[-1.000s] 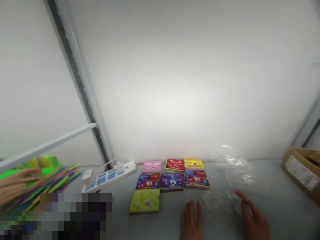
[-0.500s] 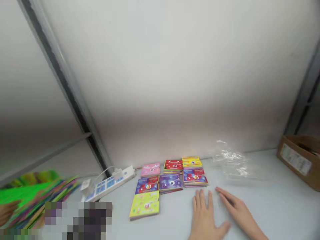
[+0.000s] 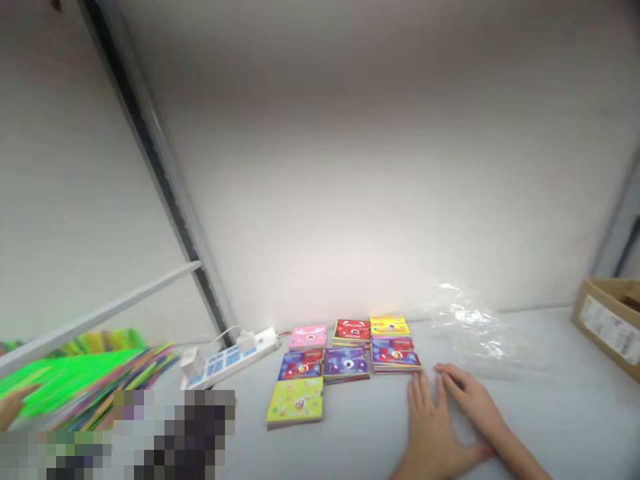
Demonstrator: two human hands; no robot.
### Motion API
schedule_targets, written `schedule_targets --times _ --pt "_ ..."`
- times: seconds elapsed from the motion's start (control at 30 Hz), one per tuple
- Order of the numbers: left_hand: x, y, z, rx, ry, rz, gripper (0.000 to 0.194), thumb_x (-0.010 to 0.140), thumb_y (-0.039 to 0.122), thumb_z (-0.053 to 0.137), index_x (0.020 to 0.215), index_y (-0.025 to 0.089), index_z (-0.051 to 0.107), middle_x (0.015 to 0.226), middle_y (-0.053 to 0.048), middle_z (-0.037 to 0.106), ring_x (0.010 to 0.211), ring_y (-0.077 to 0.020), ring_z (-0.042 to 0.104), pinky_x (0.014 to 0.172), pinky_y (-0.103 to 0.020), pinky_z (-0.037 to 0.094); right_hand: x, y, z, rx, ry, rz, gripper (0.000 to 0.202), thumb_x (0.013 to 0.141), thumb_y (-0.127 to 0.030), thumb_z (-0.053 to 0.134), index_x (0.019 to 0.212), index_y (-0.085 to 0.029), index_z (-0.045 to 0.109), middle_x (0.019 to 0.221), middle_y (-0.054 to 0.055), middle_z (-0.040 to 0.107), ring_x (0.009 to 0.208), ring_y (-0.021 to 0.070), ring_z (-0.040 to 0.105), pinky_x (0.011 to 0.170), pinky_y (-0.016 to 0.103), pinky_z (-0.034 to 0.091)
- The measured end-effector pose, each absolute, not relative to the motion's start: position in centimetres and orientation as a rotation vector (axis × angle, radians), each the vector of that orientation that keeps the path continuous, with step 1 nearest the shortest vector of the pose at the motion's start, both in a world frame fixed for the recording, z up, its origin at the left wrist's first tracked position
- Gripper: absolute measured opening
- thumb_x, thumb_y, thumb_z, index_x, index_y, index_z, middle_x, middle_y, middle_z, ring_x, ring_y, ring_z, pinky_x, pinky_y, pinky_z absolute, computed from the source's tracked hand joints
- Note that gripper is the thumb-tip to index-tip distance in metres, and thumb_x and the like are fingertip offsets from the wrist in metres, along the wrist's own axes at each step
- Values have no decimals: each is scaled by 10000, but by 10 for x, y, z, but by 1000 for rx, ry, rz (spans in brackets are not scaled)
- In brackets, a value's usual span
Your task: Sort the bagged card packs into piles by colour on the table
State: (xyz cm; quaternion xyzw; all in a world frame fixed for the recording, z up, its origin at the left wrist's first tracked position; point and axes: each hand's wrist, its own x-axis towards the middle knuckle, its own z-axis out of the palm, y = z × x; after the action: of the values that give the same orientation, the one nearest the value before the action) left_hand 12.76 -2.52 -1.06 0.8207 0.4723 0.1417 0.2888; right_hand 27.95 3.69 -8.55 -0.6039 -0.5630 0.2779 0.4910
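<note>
My left hand (image 3: 431, 427) lies on the grey table with its fingers stretched forward and its thumb out to the right. Its fingertips are just in front of a red and blue stack of small card booklets (image 3: 397, 353). Close on its right, my right hand (image 3: 475, 403) rests on its side, fingers extended, with nothing visible in it. More booklet stacks lie to the left: a purple one (image 3: 346, 362), a yellow-green one (image 3: 300, 402), a blue and red one (image 3: 301, 365), a pink one (image 3: 308, 337), a red one (image 3: 352, 329) and a yellow one (image 3: 390, 325).
Crumpled clear plastic bags (image 3: 480, 333) lie beyond my right hand. An open cardboard box (image 3: 607, 327) stands at the far right. On the left are a white power strip (image 3: 233, 360) with plugs, bright green and multicoloured sheets (image 3: 80, 380), and another person's hand (image 3: 15, 407).
My left hand has moved forward and right, closer to the red and blue stack and to my right hand. The camera view has shifted slightly. The booklet stacks stay in place.
</note>
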Motion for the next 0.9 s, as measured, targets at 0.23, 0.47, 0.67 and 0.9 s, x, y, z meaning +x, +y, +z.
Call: schedule_targets --times 0.23,0.47,0.67,0.9 --pt "133 -23 -28 2263 1315 550 926 723 707 397 1406 152 107 1482 -108 70 1337 -317 12 1087 -483 73 291 32 -86 -1439 -1264 720 364 705 -434 524 933 -211 699 1044 71 694 1046 274 584 990 416 374" --pt "136 -18 -33 2330 1226 550 901 734 698 404 1399 142 156 1476 -117 102 1342 -278 22 1102 -427 57 298 28 -80 -1377 -1102 757 369 698 -436 554 938 -196 700 1075 85 680 1114 286 534 1028 422 322" --pt "153 -3 -36 2358 1218 552 889 750 656 416 1391 90 170 1464 -144 151 1338 -293 80 1101 -432 66 302 29 -82 -1311 -943 805 412 696 -450 563 966 -161 681 1124 104 653 1148 276 504 1033 419 312" --pt "160 5 -33 2321 1217 584 810 815 596 379 1379 48 182 1457 -155 177 1337 -288 78 1106 -410 64 303 25 -74 -1189 -854 918 360 676 -416 609 928 -176 698 1091 80 674 1123 258 530 999 402 367"
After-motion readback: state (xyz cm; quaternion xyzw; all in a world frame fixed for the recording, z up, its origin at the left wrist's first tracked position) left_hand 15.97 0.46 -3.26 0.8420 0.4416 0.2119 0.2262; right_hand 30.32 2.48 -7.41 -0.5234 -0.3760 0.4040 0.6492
